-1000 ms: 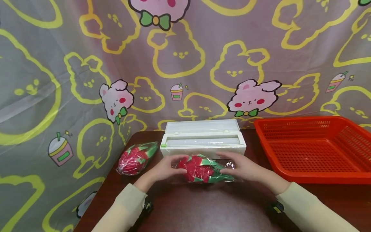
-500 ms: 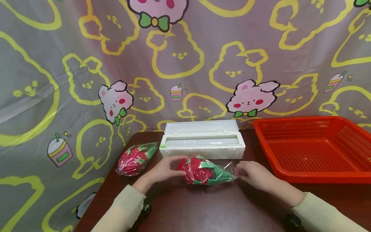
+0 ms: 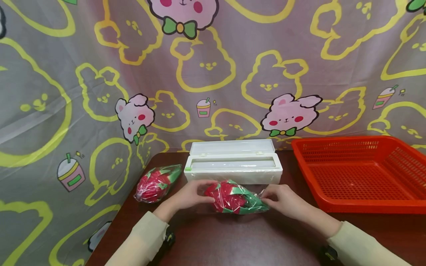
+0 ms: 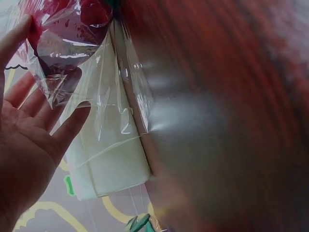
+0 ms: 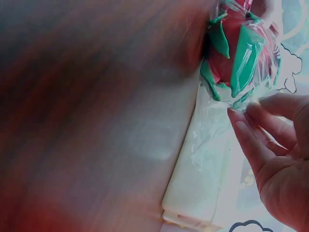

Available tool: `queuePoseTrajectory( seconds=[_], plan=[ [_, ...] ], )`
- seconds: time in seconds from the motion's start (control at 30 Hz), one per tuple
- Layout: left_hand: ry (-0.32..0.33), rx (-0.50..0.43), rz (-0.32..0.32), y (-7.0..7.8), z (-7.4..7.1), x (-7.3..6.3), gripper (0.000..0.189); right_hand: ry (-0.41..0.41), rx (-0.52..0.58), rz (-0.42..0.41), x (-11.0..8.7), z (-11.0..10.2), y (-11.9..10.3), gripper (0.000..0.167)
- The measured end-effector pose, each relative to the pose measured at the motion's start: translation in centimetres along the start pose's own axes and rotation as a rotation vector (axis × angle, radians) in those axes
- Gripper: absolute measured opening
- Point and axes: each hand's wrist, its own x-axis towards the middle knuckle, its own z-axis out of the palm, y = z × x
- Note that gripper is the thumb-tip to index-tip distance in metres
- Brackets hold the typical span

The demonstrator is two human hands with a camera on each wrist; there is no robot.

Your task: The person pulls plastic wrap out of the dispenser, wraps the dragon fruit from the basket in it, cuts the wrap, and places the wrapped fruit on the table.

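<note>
In the head view, a red and green dragon fruit (image 3: 229, 197) in clear cling film lies on its side between my hands. My left hand (image 3: 191, 194) holds its red end, thumb in front and fingers behind. Loose film (image 4: 58, 92) hangs by those fingers in the left wrist view. At the green leafy end, my right hand (image 3: 284, 199) pinches the gathered film with thumb and fingertips. The right wrist view has the pinching hand (image 5: 275, 140) right at the leaf tips. Behind the fruit stands a white cling film dispenser (image 3: 233, 176), lid raised, roll inside.
Another film-wrapped dragon fruit (image 3: 153, 184) lies at the left edge of the dark wooden table (image 3: 243, 240). A red plastic basket (image 3: 362, 205) sits at the right. A patterned curtain (image 3: 229, 74) hangs behind and to the left.
My right hand has come off its curved hold over the green end, moved right, then returned to pinch the film there. The left hand stays at the red end.
</note>
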Motion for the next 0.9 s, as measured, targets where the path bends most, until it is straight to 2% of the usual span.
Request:
queuePoseTrajectory(
  seconds=[0.07,0.23,0.33,0.73,0.9],
  plan=[
    [0.0,0.003,-0.001,0.2,-0.1,0.0,0.059,-0.004,0.015,0.003,-0.1,0.2,-0.2,0.006],
    [0.007,0.013,0.006,0.3,-0.1,0.2,0.058,-0.017,0.068,-0.017,-0.3,0.8,-0.2,0.022],
    [0.015,0.013,0.018,0.3,0.0,0.4,0.057,-0.012,0.072,-0.023,-0.3,1.0,-0.1,0.025],
    [0.015,-0.024,0.035,0.6,0.1,0.7,0.051,-0.001,0.053,0.017,0.0,1.4,0.1,0.018],
    [0.011,0.0,0.045,0.6,0.1,0.7,0.051,-0.015,-0.003,-0.024,0.1,1.2,0.1,0.016]
  ],
)
